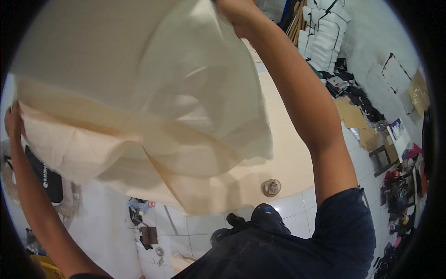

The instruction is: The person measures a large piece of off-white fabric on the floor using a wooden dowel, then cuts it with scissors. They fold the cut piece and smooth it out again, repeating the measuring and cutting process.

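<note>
A large cream cloth (pixel 195 88) hangs billowing in front of me, raised off the surface and blurred in parts. At the far left, my left hand (pixel 14 122) pinches its edge. My right hand (pixel 238 16) is lifted high at the top of the view, closed on another part of the cloth; some of its fingers are cut off by the frame. Below lies a flat cream cloth layer (pixel 292 149), partly hidden by the raised one. A small round dish with dark contents (pixel 271 187) rests on this layer, close to my body.
White floor tiles (pixel 204 226) show around my feet. Small items and a brown box (pixel 149 235) lie at the lower left, near a black bag (pixel 44 179). Along the right wall are white wrapped bundles (pixel 325 37), brown sheets (pixel 350 113) and piles of dark fabric (pixel 362 95).
</note>
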The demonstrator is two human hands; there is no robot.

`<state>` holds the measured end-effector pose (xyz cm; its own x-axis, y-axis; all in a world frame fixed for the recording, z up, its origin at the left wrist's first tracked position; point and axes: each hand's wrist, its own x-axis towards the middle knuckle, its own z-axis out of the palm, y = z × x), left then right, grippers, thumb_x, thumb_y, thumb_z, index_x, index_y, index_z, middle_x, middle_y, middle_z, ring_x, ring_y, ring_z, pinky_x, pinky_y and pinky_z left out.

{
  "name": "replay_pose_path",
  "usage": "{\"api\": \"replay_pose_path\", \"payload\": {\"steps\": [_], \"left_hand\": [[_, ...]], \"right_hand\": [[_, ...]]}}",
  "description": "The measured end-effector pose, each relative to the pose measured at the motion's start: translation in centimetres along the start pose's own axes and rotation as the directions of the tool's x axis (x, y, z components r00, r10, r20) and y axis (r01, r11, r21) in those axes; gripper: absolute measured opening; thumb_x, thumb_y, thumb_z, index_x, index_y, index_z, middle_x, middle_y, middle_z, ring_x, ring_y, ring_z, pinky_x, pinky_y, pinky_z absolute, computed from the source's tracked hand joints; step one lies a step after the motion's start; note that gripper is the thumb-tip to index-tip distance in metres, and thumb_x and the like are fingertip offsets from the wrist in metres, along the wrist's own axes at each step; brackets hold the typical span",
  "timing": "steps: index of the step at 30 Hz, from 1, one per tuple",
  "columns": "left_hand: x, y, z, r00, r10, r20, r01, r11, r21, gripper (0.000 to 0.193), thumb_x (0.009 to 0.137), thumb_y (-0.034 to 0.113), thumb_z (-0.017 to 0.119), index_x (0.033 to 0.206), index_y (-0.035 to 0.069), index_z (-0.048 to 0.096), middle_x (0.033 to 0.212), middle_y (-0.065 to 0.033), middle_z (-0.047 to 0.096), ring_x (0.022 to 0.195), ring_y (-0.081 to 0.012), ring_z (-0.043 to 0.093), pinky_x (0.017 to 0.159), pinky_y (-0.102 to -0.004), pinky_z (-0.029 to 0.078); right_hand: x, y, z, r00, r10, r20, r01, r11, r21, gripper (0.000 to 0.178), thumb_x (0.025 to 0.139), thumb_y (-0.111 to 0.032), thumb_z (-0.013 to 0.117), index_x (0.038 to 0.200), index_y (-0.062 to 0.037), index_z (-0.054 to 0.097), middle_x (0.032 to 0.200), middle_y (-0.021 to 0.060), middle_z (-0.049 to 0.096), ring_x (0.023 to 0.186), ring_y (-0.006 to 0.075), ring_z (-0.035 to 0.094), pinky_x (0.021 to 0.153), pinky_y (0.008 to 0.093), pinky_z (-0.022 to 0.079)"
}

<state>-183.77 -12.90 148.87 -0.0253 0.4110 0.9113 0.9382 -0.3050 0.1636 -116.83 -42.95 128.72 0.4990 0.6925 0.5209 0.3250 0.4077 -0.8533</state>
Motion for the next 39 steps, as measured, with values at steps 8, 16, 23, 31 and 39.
{"api": "replay_pose_path", "payload": {"steps": [8, 16, 23, 31, 39], "left_hand": [[-9.0, 19.7, 26.4, 0.792, 0.550, 0.263, -0.362, 0.772, -0.523, 0.072, 0.089, 0.032, 0.065, 0.148, 0.004, 0.035, 0.138, -0.0176, 0.052, 0.127, -0.0301, 0.049, 0.105, -0.0391, 0.039], [-40.5, 39.7, 28.3, 0.886, 0.103, 0.452, 0.354, 0.479, -0.803, 0.055, 0.088, 0.041, 0.069, 0.120, -0.002, 0.060, 0.118, -0.0204, 0.057, 0.110, -0.0358, 0.054, 0.095, -0.0416, 0.044], [-63.3, 38.6, 23.6, 0.810, 0.095, 0.578, 0.518, 0.345, -0.783, 0.021, 0.083, -0.001, 0.059, 0.101, -0.001, 0.048, 0.090, -0.0091, 0.052, 0.081, -0.0216, 0.052, 0.077, -0.0332, 0.045], [-70.0, 48.9, 32.7, 0.657, 0.256, 0.709, 0.450, 0.621, -0.641, 0.067, 0.071, 0.008, 0.078, 0.129, -0.003, 0.047, 0.137, -0.0224, 0.042, 0.124, -0.0440, 0.045, 0.107, -0.0505, 0.035], [-67.3, 57.2, 37.1, 0.402, 0.784, 0.474, 0.144, 0.457, -0.878, 0.056, 0.082, 0.011, 0.069, 0.132, -0.003, 0.050, 0.144, -0.0271, 0.040, 0.134, -0.0455, 0.040, 0.109, -0.0496, 0.038]], "right_hand": [[-3.1, 10.2, 0.0, 0.974, 0.225, -0.014, -0.194, 0.871, 0.451, 0.048, 0.100, -0.039, 0.052, 0.127, 0.0003, 0.057, 0.126, 0.0180, 0.061, 0.114, 0.0306, 0.061, 0.092, 0.0412, 0.051], [-8.6, 24.4, -4.2, 0.925, 0.379, 0.032, -0.292, 0.654, 0.698, 0.044, 0.100, -0.036, 0.052, 0.127, -0.0014, 0.058, 0.123, 0.0154, 0.062, 0.111, 0.0281, 0.062, 0.090, 0.0404, 0.052], [-12.1, 37.9, -2.9, 0.877, 0.466, 0.116, -0.351, 0.457, 0.817, 0.040, 0.101, -0.033, 0.052, 0.126, -0.0030, 0.058, 0.121, 0.0132, 0.064, 0.108, 0.0259, 0.062, 0.089, 0.0397, 0.052], [-10.2, 48.4, -4.9, 0.861, 0.494, 0.122, -0.349, 0.398, 0.848, 0.032, 0.101, -0.026, 0.051, 0.124, -0.0051, 0.059, 0.114, 0.0087, 0.066, 0.099, 0.0206, 0.064, 0.084, 0.0363, 0.055], [-3.9, 50.8, -9.7, 0.648, 0.754, 0.112, -0.525, 0.334, 0.783, 0.030, 0.101, -0.023, 0.052, 0.122, -0.0029, 0.059, 0.109, 0.0090, 0.067, 0.093, 0.0202, 0.065, 0.077, 0.0339, 0.057]]}}
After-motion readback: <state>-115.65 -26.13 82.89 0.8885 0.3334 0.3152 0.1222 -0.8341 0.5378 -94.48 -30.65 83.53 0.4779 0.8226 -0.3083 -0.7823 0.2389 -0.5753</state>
